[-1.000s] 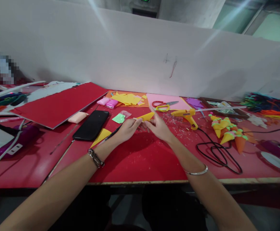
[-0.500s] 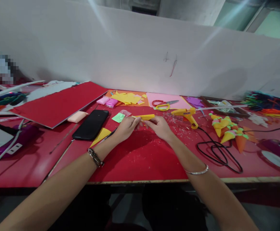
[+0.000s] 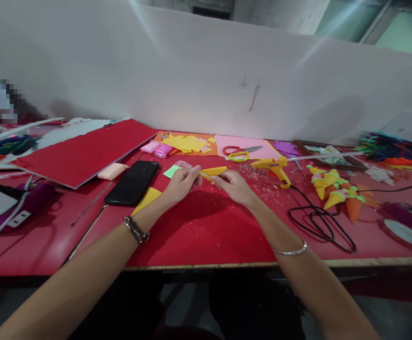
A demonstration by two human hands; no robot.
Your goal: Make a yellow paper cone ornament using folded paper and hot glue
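Over the middle of the red tabletop, a piece of yellow paper [image 3: 215,170] is held up, partly folded or rolled into a pointed shape. My left hand [image 3: 182,184] is closed, its thumb and fingers pinching the paper's left end. A thin pale edge or stick runs between the two hands; which of these it is I cannot tell. On the other side my right hand [image 3: 236,188] grips the lower right part of the paper between thumb and fingers. Behind my left hand lies a green paper square [image 3: 171,171], and a yellow sheet [image 3: 147,200] is partly under that forearm.
A black phone [image 3: 132,183] lies left. Scissors [image 3: 239,154] rest on pink paper, beside yellow scraps [image 3: 186,142]. To the right are a yellow glue gun [image 3: 274,169] with a looped black cord [image 3: 321,226] and small decorated cones [image 3: 333,189]. A red board [image 3: 85,153] stands left.
My left hand has shifted slightly left, and the yellow paper now looks more pointed, with the thin pale edge or stick showing between the hands. My right hand has barely moved.
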